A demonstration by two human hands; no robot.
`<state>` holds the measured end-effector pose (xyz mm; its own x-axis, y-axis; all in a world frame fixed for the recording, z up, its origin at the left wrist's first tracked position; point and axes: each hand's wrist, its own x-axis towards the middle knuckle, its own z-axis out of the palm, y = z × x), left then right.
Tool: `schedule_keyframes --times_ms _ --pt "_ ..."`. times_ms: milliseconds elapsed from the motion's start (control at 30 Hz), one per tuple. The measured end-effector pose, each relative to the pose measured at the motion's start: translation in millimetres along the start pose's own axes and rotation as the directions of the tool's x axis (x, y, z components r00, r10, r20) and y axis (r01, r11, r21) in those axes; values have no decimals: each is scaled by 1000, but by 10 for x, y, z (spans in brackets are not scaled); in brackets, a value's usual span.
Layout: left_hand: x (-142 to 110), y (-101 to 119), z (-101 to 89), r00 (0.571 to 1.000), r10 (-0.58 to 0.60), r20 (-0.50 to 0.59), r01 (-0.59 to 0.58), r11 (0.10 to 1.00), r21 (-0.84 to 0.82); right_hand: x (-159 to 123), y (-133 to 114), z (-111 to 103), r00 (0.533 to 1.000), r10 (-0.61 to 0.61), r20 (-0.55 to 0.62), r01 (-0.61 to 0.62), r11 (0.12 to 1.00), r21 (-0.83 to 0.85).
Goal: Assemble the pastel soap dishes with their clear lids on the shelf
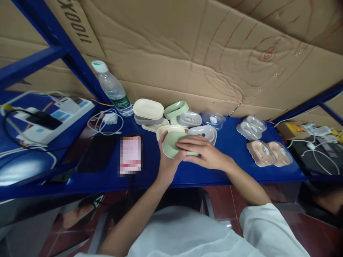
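The left hand (168, 165) has its fingers closed around a pale green oval soap dish (169, 143) near the front of the blue worktop (150, 167), while the right hand (207, 152) lays its fingers across the dish's far side, though whether they grip cannot be told. Just behind it cluster cream, grey and green soap dishes (149, 108); clear-wrapped pink soap dishes (261, 153) sit well apart at the right.

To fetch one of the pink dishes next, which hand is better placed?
Probably the right hand: it is nearer to the pink dishes, while the left hand supports the green dish at its left side.
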<state>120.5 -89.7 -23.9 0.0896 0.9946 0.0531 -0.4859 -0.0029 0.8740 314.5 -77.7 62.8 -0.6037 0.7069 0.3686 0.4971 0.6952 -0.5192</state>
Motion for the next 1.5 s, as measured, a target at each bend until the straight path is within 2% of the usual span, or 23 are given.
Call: schedule_keyframes --times_ms 67,133,233,300,400,500,567,633,700,733,767,867,900,933,967,1067,1100,1233,1267,1333,1400,1500 --pt "24 18 11 996 71 56 -73 997 41 -40 -151 114 1000 3 -20 -2 999 41" --pt "48 37 -11 984 147 105 -160 977 137 -88 -145 142 996 45 -78 -38 995 89" --pt "123 67 -100 958 250 139 -282 902 327 -177 65 28 970 144 -194 -133 989 68" --pt "222 87 -177 943 311 120 -331 830 449 -231 271 -98 951 197 -239 -219 973 -67" --pt "424 107 -291 940 331 76 -306 726 615 -283 570 -223 947 260 -187 -307 903 -301" --pt "594 85 -384 958 275 81 -232 582 779 -328 760 -221 941 318 -118 -338 849 -407" --pt "646 49 -433 959 270 91 -208 445 871 -397 823 -230 937 325 -125 -346 824 -449" --pt "652 12 -471 960 265 89 -176 328 928 -531 879 -323 923 335 -190 -385 783 -489" --pt "634 -14 -497 971 231 67 -127 257 958 -739 974 -502 871 391 -298 -491 689 -533" --pt "623 -21 -505 976 210 53 -103 236 966 -865 1040 -604 820 443 -362 -572 609 -550" --pt "614 -25 -511 981 192 42 -86 225 971 -998 1116 -699 750 506 -426 -658 506 -558" --pt "597 -28 -514 982 185 36 -87 275 957 -1375 1336 -854 461 700 -545 -842 152 -517" --pt "590 -27 -511 980 192 43 -101 304 947 -1474 1389 -854 387 746 -542 -858 75 -509" --pt "579 -22 -507 978 201 51 -116 328 937 -1557 1427 -836 350 778 -521 -856 39 -516" --pt "563 -14 -500 976 211 59 -130 345 929 -1624 1451 -807 352 793 -498 -845 40 -534" --pt "475 51 -453 965 244 96 -187 381 906 -1740 1477 -751 458 758 -464 -800 123 -587" --pt "434 86 -424 958 262 115 -215 394 894 -1757 1486 -759 471 752 -462 -798 140 -586" --pt "236 241 -241 919 341 196 -345 456 820 -1755 1541 -893 405 806 -433 -867 187 -462" --pt "185 262 -184 910 357 210 -373 487 789 -1739 1541 -927 408 796 -448 -884 220 -413" --pt "90 257 -65 905 359 227 -408 589 698 -1685 1486 -965 455 716 -529 -888 320 -330" --pt "18 194 61 925 294 240 -379 733 564 -1591 1326 -945 499 610 -616 -861 429 -274" --pt "-24 56 266 955 73 288 -168 933 318 -1355 889 -791 554 515 -654 -782 591 -196"
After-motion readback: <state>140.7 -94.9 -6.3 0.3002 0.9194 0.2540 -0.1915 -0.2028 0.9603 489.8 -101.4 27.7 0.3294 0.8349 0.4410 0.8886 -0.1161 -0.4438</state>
